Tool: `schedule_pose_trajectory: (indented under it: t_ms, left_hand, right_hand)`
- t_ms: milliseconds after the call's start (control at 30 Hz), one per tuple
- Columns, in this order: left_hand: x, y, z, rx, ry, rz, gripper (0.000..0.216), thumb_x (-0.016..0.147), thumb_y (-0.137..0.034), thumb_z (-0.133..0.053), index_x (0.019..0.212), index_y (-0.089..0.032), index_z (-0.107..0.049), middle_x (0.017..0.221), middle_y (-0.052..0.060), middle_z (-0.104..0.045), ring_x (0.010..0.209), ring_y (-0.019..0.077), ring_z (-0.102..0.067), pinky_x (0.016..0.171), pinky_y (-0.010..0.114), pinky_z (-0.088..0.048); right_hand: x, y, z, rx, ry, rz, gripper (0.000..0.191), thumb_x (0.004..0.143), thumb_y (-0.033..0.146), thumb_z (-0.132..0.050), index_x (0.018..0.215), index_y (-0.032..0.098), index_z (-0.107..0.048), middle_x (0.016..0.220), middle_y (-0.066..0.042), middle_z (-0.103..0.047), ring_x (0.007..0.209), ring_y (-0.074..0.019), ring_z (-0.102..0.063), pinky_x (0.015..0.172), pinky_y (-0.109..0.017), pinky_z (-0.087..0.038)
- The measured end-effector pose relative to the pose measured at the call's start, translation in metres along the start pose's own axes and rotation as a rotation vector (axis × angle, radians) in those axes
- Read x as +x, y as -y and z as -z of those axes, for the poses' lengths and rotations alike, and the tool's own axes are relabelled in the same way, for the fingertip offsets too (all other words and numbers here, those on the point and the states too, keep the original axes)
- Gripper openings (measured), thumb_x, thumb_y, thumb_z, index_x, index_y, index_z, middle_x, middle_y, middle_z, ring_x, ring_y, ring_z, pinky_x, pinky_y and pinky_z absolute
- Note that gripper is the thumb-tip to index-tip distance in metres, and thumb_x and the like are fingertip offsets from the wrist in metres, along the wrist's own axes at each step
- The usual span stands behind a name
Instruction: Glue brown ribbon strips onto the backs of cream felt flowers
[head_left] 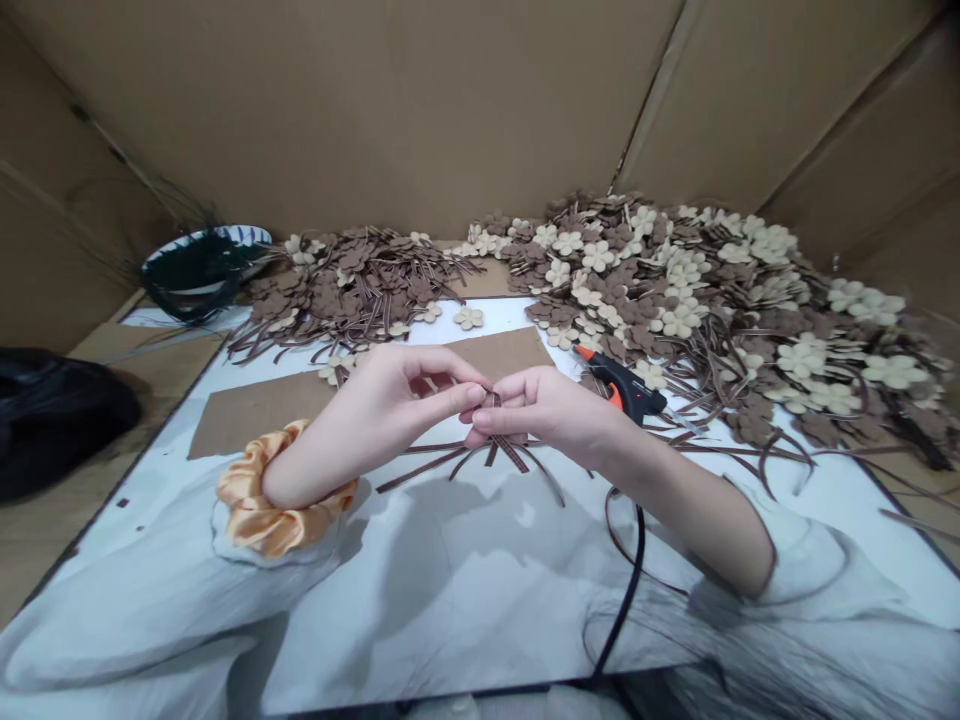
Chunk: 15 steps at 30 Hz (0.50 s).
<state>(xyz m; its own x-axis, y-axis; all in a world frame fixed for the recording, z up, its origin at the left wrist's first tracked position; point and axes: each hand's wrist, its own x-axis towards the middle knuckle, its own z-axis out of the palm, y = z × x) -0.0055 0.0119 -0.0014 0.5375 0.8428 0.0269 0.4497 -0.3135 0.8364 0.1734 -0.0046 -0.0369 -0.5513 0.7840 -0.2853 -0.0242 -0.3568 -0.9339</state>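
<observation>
My left hand (427,388) and my right hand (525,405) meet over the middle of the white board (450,590). Both have their fingertips pinched on a narrow brown ribbon (495,402) with pale stitched edges. Part of that ribbon is hidden by my fingers. Several loose ribbon strips (429,467) lie or hang just below my hands; whether any of them joins the held piece I cannot tell. Close to my right wrist is a black and orange glue gun (626,388), lying on its side with a small red light showing. Its black cord (636,570) runs towards me.
A big heap of brown and cream felt flowers (675,270) spreads across the back right, a smaller pile (337,275) at the back left. Brown cardboard pieces (255,412) lie flat. A dark bowl-like container (206,270) and a black bag (60,420) are at left. Cardboard walls (390,110) enclose the back.
</observation>
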Motion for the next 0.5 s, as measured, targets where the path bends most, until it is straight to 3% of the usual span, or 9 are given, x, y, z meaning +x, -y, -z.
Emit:
schedule_pose_trajectory:
  t_ms: [233, 367, 500]
  left_hand:
    - [0.001, -0.006, 0.003, -0.103, -0.013, 0.136, 0.017, 0.077, -0.028, -0.061, 0.071, -0.015, -0.07, 0.066, 0.001, -0.071, 0.061, 0.0126, -0.064, 0.056, 0.017, -0.047]
    - [0.002, -0.006, 0.005, -0.035, -0.056, 0.192, 0.021, 0.076, -0.034, -0.061, 0.07, -0.015, -0.069, 0.067, 0.002, -0.071, 0.058, 0.0125, -0.061, 0.051, 0.018, -0.044]
    - [0.003, -0.004, 0.005, 0.035, -0.098, 0.218, 0.024, 0.075, -0.037, -0.061, 0.068, -0.016, -0.07, 0.061, 0.002, -0.067, 0.052, 0.0112, -0.054, 0.044, 0.019, -0.037]
  right_hand:
    - [-0.002, 0.004, 0.007, -0.242, 0.001, 0.077, 0.034, 0.081, 0.042, -0.056, 0.084, 0.011, -0.071, 0.083, -0.007, -0.071, 0.053, -0.0074, -0.043, 0.049, -0.023, -0.03]
    - [-0.004, 0.008, 0.009, -0.298, 0.007, 0.083, 0.033, 0.083, 0.039, -0.051, 0.085, 0.012, -0.071, 0.087, -0.006, -0.07, 0.048, -0.0062, -0.033, 0.046, -0.023, -0.026]
    - [-0.006, 0.011, 0.009, -0.357, -0.003, 0.026, 0.036, 0.081, 0.041, -0.054, 0.089, 0.011, -0.072, 0.063, 0.0, -0.059, 0.045, -0.0054, -0.023, 0.042, -0.024, -0.015]
